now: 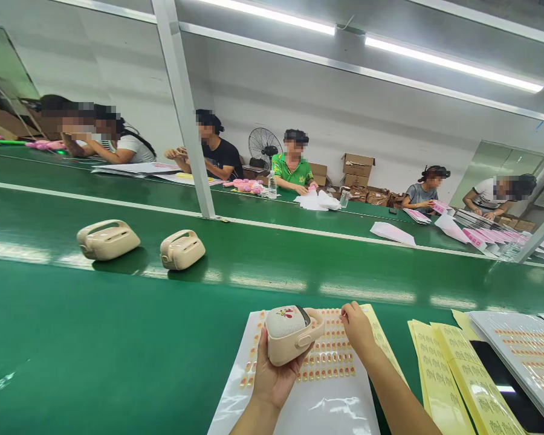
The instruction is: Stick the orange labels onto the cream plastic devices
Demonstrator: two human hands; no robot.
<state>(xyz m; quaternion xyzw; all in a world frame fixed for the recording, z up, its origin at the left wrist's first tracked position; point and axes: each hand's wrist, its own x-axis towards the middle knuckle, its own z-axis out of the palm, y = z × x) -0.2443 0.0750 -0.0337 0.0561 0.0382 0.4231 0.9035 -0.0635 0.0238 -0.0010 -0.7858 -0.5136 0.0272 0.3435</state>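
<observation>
My left hand (274, 374) holds a small beige portable speaker (294, 338) from below. The speaker has a pale grille top with a red printed figure, and its carry handle points right. Under it lies a white sheet of small orange-and-gold stickers (330, 366), partly covered by the speaker and my hand. At the sheet's upper right, my right hand (358, 329) has its fingertips pinched together over the sticker rows. Whatever is between those fingertips is too small to make out.
Two more beige speakers (109, 240) stand on the green belt (263, 275) beyond the table. To my right lie yellow label sheets (448, 368), a black phone (503, 386) and further sticker sheets (526, 344). A white post (185, 109) rises at the belt's far side; several people work behind it.
</observation>
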